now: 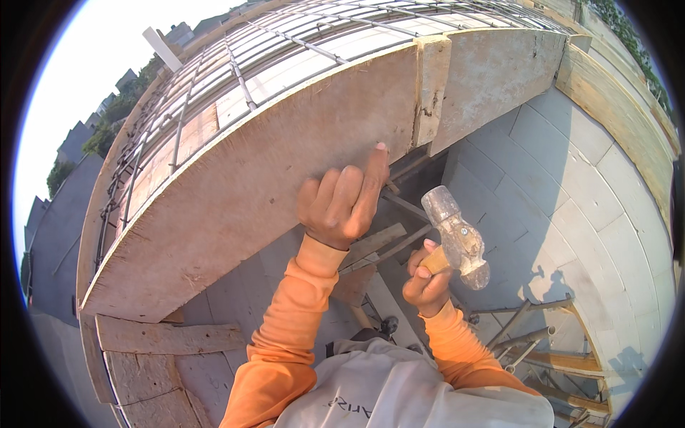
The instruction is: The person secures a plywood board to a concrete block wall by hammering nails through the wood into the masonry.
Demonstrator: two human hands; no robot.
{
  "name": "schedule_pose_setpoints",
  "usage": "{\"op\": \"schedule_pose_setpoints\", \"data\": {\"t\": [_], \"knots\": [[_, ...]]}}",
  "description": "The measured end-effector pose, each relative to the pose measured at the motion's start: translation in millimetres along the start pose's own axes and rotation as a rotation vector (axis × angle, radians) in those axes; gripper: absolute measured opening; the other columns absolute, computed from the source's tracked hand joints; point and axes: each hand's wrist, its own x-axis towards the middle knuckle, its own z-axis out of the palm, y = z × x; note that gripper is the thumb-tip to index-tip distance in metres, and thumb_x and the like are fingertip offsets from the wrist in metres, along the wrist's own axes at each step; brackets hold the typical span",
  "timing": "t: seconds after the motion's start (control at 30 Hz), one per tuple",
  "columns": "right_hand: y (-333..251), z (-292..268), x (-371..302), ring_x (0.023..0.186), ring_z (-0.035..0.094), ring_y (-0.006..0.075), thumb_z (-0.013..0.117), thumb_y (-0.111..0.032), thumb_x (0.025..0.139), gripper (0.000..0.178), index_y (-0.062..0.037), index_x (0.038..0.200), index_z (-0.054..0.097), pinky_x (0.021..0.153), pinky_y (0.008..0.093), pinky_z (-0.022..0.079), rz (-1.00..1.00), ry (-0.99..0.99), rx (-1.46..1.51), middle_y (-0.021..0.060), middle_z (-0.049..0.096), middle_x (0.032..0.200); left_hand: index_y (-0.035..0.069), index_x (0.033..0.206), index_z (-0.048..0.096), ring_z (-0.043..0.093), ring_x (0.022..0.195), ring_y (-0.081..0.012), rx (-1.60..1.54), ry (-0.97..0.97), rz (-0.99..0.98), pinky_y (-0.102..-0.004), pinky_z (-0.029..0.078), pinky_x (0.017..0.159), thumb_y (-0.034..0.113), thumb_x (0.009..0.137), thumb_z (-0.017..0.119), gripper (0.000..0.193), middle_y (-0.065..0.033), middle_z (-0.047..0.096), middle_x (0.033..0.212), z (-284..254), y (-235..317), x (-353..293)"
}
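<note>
In the middle, my left hand (341, 200) is against the lower part of a curved wooden formwork board (235, 185). Its index finger stretches up along the board's face, while the other fingers are curled in. The thumb side and whatever the fingers may hold are hidden. My right hand (428, 282), lower and to the right, is closed around the short visible part of a wooden handle. This belongs to a hammer (462, 239) with a worn, pale-spattered metal head, held upright and apart from the board. A vertical wooden batten (432, 89) crosses the board beyond my left hand.
A grid of steel rebar (300, 43) lies above the board. Grey block wall (592, 207) curves along the right, under another plank (614, 107). Poles and timber (528, 339) fill the space below right. More planks (168, 335) meet the board's near-left end.
</note>
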Motion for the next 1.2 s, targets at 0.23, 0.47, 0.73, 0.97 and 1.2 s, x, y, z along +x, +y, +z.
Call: {"op": "schedule_pose_setpoints", "data": {"t": [0.23, 0.47, 0.73, 0.97, 1.2], "knots": [[6, 10, -1, 0.050, 0.041, 0.0105, 0.040, -0.018, 0.108, 0.035, 0.0053, 0.134, 0.036, 0.051, 0.0272, 0.042, 0.076, -0.003, 0.036, 0.0063, 0.049, 0.069, 0.012, 0.104, 0.079, 0.034, 0.050, -0.0120, -0.044, -0.043, -0.031, -0.0304, 0.024, 0.051, 0.007, 0.073, 0.086, 0.032, 0.0043, 0.032, 0.060, -4, -2, -6], [12, 6, -3, 0.051, 0.040, 0.0109, 0.039, -0.017, 0.108, 0.032, 0.0051, 0.130, 0.034, 0.051, 0.0276, 0.043, 0.010, -0.051, -0.025, 0.0064, 0.049, 0.069, 0.010, 0.105, 0.078, 0.035, 0.050, -0.0111, -0.063, -0.024, -0.038, -0.0289, 0.025, 0.051, 0.008, 0.075, 0.085, 0.032, 0.0043, 0.032, 0.060, -3, -2, -9], [6, 10, 10, 0.049, 0.041, 0.0101, 0.038, -0.012, 0.107, 0.019, 0.0058, 0.112, 0.037, 0.047, 0.0262, 0.041, -0.002, -0.055, -0.085, 0.0044, 0.049, 0.068, 0.010, 0.108, 0.078, 0.037, 0.050, -0.0115, -0.073, -0.039, -0.051, -0.0294, 0.027, 0.054, 0.011, 0.074, 0.088, 0.035, 0.0047, 0.035, 0.060, -5, -1, -11], [11, 14, 13, 0.051, 0.042, 0.0096, 0.035, -0.010, 0.106, 0.015, 0.0043, 0.101, 0.036, 0.048, 0.0244, 0.038, 0.095, -0.042, 0.041, 0.0063, 0.046, 0.067, 0.009, 0.108, 0.079, 0.037, 0.050, -0.0113, -0.080, -0.055, -0.055, -0.0302, 0.023, 0.054, 0.010, 0.074, 0.088, 0.035, 0.0036, 0.033, 0.059, -5, -2, -8], [6, 10, 5, 0.053, 0.043, 0.0128, 0.036, -0.011, 0.105, 0.015, 0.0040, 0.105, 0.035, 0.049, 0.0268, 0.040, 0.183, -0.078, -0.009, 0.0058, 0.047, 0.069, 0.009, 0.104, 0.079, 0.035, 0.049, -0.0114, -0.067, -0.040, -0.054, -0.0305, 0.022, 0.053, 0.010, 0.073, 0.086, 0.032, 0.0034, 0.033, 0.059, -5, -2, -7]]}}
